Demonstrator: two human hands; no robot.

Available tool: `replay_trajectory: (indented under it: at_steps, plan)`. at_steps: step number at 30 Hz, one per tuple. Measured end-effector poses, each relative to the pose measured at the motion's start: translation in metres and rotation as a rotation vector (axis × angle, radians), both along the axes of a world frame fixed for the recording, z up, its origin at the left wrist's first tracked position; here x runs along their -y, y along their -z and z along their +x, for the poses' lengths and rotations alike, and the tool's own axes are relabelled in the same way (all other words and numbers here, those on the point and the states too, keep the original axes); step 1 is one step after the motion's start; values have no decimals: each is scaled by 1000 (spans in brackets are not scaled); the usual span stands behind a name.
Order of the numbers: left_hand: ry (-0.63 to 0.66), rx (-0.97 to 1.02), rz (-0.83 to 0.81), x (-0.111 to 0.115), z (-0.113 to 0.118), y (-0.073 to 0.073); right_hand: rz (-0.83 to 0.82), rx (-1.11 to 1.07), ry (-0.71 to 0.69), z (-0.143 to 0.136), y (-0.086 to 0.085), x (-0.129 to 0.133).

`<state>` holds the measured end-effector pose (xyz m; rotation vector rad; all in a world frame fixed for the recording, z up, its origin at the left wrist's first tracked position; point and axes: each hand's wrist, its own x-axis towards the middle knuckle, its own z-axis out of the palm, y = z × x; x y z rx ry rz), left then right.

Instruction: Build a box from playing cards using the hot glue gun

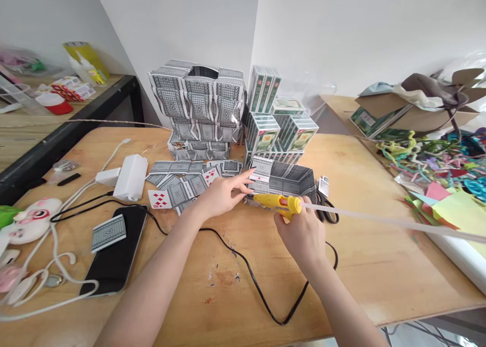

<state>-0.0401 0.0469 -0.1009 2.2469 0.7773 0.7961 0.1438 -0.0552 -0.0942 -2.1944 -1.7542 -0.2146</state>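
Note:
My right hand (304, 233) grips a yellow hot glue gun (279, 203), a long clear glue stick trailing from its back. The gun's nozzle points left, close to the near left corner of an open-topped box made of playing cards (292, 177). At that box's left end, the fingers and thumb of my left hand (224, 195) hold a playing card (261, 168) by its left edge. Face-down and face-up playing cards (188, 185) lie loose beside my left hand. Whether glue is coming out is too small to tell.
Behind stand a tall playing-card structure (201, 99) and stacked card packs (266, 131). Black scissors (326, 207) lie right of the box. A black cord (250, 273) loops across the table. On the left are a phone (114, 258) and a white adapter (131, 177); coloured craft scraps (448, 159) fill the right.

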Motion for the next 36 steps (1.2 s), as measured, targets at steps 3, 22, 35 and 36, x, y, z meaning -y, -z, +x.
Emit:
replay_trajectory:
  at_steps: [3,22,35,36]
  plan:
    - [5,-2,-17,0,-1,-1,14,4,-18,-1,2,-1]
    - [-10,2,-12,2,-1,-2,-32,-58,-125,2,-1,2]
    - [-37,-5,-30,2,0,-1,-91,11,-175,7,-7,2]
    - [-38,-4,-29,2,0,-1,-94,18,-175,7,-8,2]
